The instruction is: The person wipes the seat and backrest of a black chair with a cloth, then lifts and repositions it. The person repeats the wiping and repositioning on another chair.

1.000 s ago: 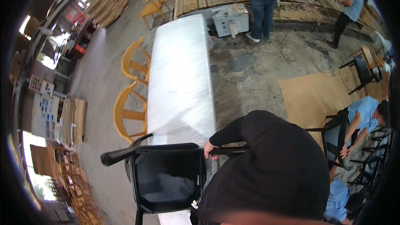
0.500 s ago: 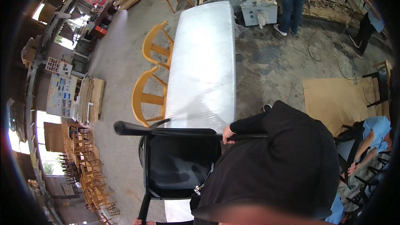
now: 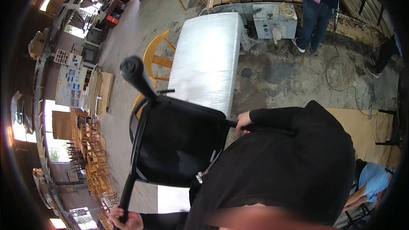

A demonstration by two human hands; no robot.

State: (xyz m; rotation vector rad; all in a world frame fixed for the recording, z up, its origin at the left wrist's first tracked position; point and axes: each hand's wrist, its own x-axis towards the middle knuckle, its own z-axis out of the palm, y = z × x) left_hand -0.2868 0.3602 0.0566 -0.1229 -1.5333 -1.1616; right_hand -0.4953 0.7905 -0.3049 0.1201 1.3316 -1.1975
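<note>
I hold a black chair (image 3: 181, 142) turned over, its dark seat underside facing up. My right hand (image 3: 244, 122) is wrapped round one black leg at the chair's right side. At lower left, my left hand (image 3: 124, 219) grips another leg. A third leg sticks up toward the upper left, its round foot nearest the camera. Just beyond the chair lies a long slab wrapped in white plastic film (image 3: 208, 55); the chair overlaps its near end. Whether the two touch I cannot tell. A white patch (image 3: 172, 199) also shows below the chair.
A light wooden chair (image 3: 159, 59) stands left of the slab, another partly hidden. Stacked wooden chairs (image 3: 91, 162) line the left wall. A stained white box (image 3: 275, 21) and a standing person (image 3: 317, 12) are beyond. A cable (image 3: 336, 76) crosses the floor; a person in light blue (image 3: 370, 181) is at right.
The chair has tilted, its foot-end leg swinging up and its lower leg moving left. My left hand has come further into view. My grip on both legs stays.
</note>
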